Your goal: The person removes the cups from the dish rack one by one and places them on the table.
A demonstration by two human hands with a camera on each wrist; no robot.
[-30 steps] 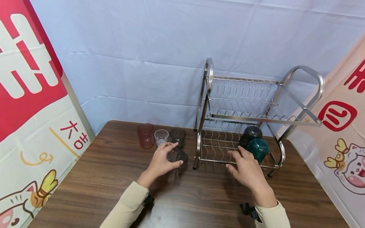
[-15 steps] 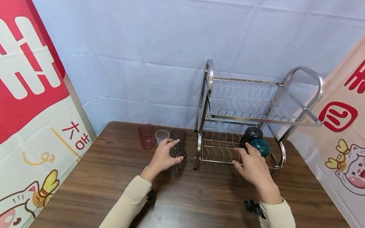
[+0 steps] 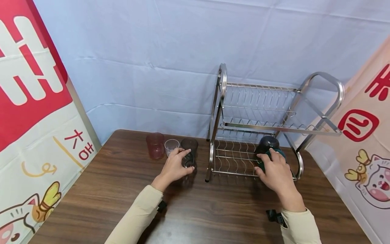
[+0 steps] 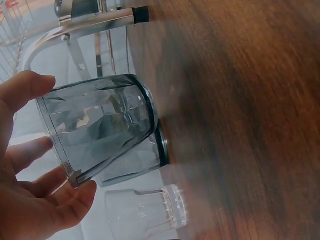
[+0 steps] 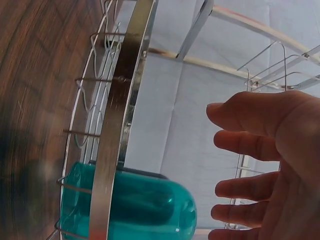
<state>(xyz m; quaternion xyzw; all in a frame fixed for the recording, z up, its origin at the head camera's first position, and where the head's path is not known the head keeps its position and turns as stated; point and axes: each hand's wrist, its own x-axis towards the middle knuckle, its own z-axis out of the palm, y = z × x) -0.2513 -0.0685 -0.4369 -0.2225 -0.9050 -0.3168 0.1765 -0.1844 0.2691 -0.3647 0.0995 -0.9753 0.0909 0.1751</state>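
Grips a grey glass (image 4: 100, 115) near the rim in the left hand (image 3: 175, 167), with the thumb on one side and fingers on the other. Has it mouth up at the table (image 3: 213, 210), just left of the rack (image 3: 259, 127) and near a front foot; cannot tell contact from a slight gap under the base. Grasps nothing in the right hand (image 3: 275, 171), with fingers loosely extended and apart. Poses it by the lower tier of the rack, next to a teal glass (image 5: 155, 207) turned base up; in the head view, partly covers that glass with it, and in the right wrist view, leaves a gap between fingers and glass. Also on the lower tier, just behind the teal glass, has a dark glass (image 3: 266, 142) with rounded end up. Beyond the left hand, has a short row upright on the table: from left to right, a red glass (image 3: 155, 145), a clear glass (image 3: 172, 145) and a second grey glass (image 3: 190, 144), close together. Wears cream sleeves (image 3: 137, 217) on both arms. Farther out, faces a pale backdrop (image 3: 152, 40) between printed banners (image 3: 27, 112) at either side.
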